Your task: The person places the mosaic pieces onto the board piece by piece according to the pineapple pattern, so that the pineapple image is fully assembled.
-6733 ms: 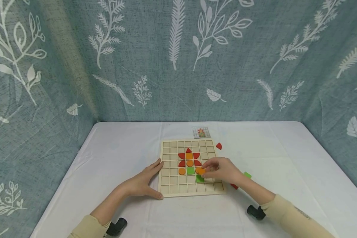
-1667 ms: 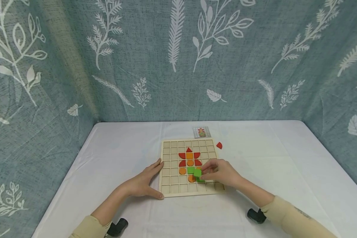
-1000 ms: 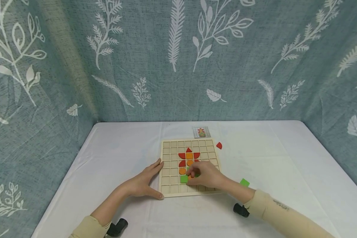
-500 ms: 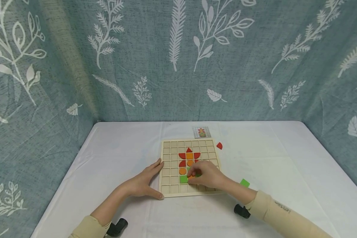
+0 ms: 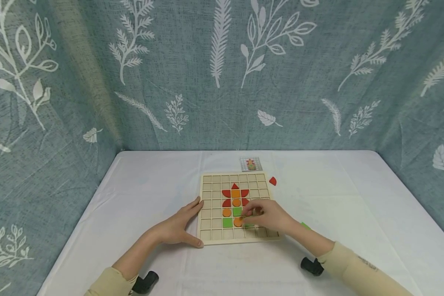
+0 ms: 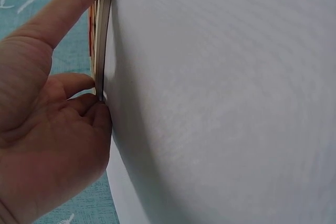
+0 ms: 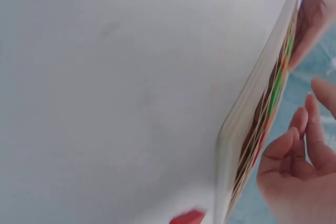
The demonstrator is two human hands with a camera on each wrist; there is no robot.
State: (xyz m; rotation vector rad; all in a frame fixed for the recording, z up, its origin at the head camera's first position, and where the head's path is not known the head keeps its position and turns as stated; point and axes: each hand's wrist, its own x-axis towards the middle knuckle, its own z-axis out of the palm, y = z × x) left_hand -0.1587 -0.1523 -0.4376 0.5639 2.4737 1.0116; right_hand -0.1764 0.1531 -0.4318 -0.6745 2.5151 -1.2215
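A wooden grid board (image 5: 216,234) lies on the white table with colored tiles in its cells. My left hand (image 5: 177,224) rests along its left edge, fingers and thumb spread and touching the rim. My right hand (image 5: 268,213) is over the right half of the board, fingers bent, with nothing visible between thumb and fingertips in the right wrist view. Its fingertips are beside an orange disc (image 5: 238,222). Left of that disc sits a green square tile (image 5: 227,222). A second green tile (image 5: 237,211) lies above the disc. The right hand partly covers tiles beneath it.
A small pattern card (image 5: 250,164) lies behind the board. A red quarter-round piece (image 5: 273,181) is off its upper right corner. A green piece (image 5: 305,225) shows partly behind the right forearm. In the right wrist view, a red piece (image 7: 188,217) lies on the table.
My right hand carried a green square tile left into the cell beside the lower orange disc and let go. It has since moved back right. The left hand stays at the board's edge.
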